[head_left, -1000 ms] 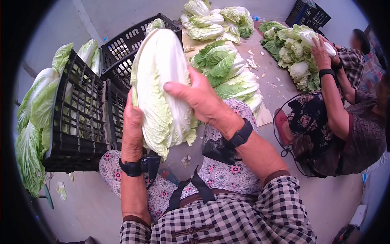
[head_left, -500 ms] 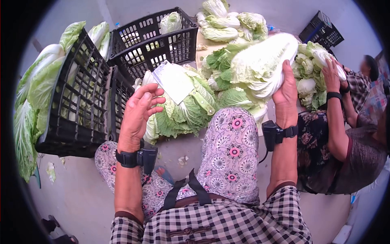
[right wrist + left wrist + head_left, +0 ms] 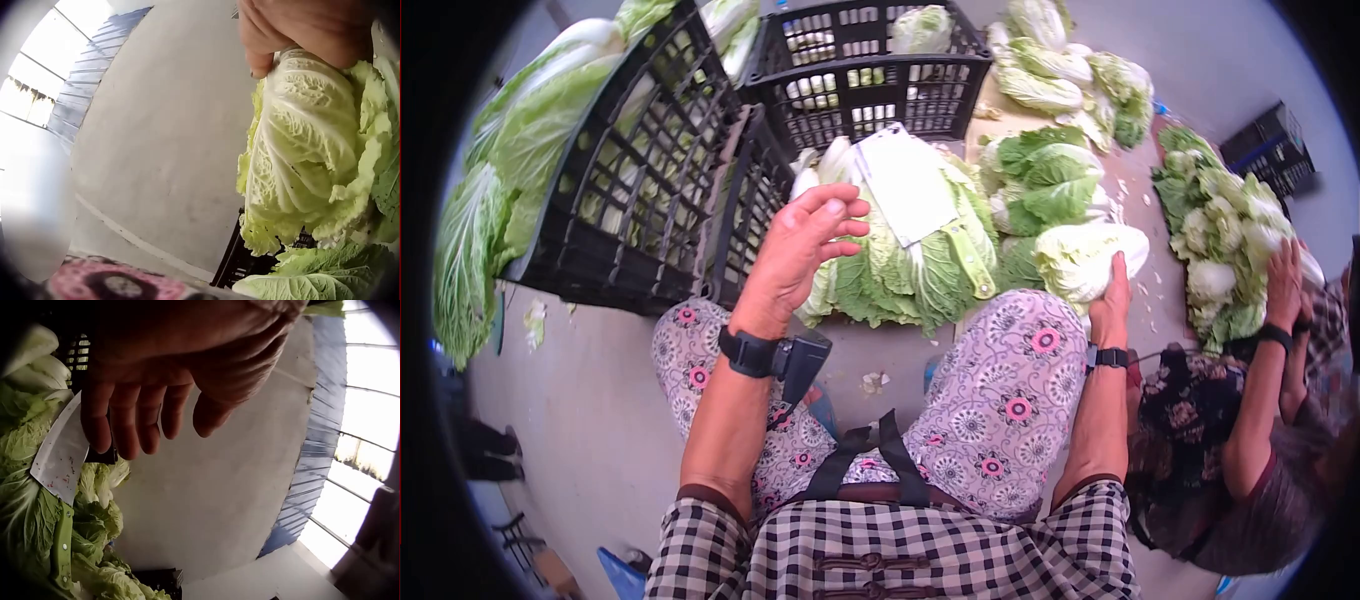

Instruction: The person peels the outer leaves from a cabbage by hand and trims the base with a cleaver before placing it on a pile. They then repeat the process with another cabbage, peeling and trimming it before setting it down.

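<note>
My right hand [image 3: 1112, 300] holds a pale napa cabbage [image 3: 1090, 258] from its near side, low over the heap beside my knee, with the thumb along it. In the right wrist view the crinkled leaves of this cabbage [image 3: 306, 137] hang below the fingers. My left hand [image 3: 805, 245] is raised in front of me with nothing in it, its fingers loosely bent. Just beyond it a cleaver [image 3: 905, 185] with a green handle lies flat on leafy cabbages [image 3: 890, 285]. The left wrist view shows bits of residue on the cleaver blade [image 3: 62, 456].
Black plastic crates [image 3: 870, 70] stand ahead, and another crate [image 3: 640, 150] with cabbages is at left. More cabbages [image 3: 1050, 75] lie on a board at the back. At right, another person's hand [image 3: 1284, 285] touches a cabbage pile [image 3: 1210, 240].
The two-handed hold on the cabbage has ended. My right hand has carried it to the right and lowered it over the heap, while the left hand has let go. The head view has shifted.
</note>
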Demonstrator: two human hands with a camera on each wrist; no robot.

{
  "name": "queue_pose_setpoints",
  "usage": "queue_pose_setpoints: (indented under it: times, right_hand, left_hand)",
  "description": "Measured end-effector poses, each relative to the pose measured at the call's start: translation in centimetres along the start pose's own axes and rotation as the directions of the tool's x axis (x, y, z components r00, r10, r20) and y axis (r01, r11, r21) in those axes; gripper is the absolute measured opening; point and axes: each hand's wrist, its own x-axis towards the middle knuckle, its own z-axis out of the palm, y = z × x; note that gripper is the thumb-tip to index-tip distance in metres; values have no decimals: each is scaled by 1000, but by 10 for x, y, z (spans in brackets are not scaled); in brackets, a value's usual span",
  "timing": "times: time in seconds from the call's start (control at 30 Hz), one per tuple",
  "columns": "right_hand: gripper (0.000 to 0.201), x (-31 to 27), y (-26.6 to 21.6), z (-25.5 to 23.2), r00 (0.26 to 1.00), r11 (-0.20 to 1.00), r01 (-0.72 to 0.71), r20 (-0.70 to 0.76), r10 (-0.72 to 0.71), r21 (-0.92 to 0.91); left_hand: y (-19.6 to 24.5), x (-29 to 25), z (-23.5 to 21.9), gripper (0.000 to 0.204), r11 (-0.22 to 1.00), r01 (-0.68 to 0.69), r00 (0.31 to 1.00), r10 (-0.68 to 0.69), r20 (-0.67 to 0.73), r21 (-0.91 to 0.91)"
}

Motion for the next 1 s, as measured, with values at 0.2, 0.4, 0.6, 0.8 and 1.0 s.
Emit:
queue_pose_setpoints:
  times: [0.2, 0.4, 0.6, 0.8, 1.0]
  right_hand:
    - [50, 25, 45, -28, 995, 895, -97, -24, 96, -435]
    - [56, 12, 37, -27, 998, 726, -50, -7, 62, -686]
    - [51, 24, 12, -50, 977, 79, 132, 116, -181, -988]
    - [43, -38, -44, 30, 908, 595, 288, 412, 80, -750]
    - [46, -78, -12, 93, 581, 526, 352, 621, 526, -775]
  left_hand:
    - [-11, 10, -10, 29, 998, 52, 994, -50, -97, 18]
    - [-19, 14, -9, 29, 995, 95, 989, -90, -121, 37]
    - [-45, 25, -19, 31, 966, 198, 965, -163, -206, 164]
    - [-95, 40, -23, 37, 935, 111, 967, -23, -255, 338]
    - [-91, 33, -16, 42, 935, 206, 948, -118, -297, 288]
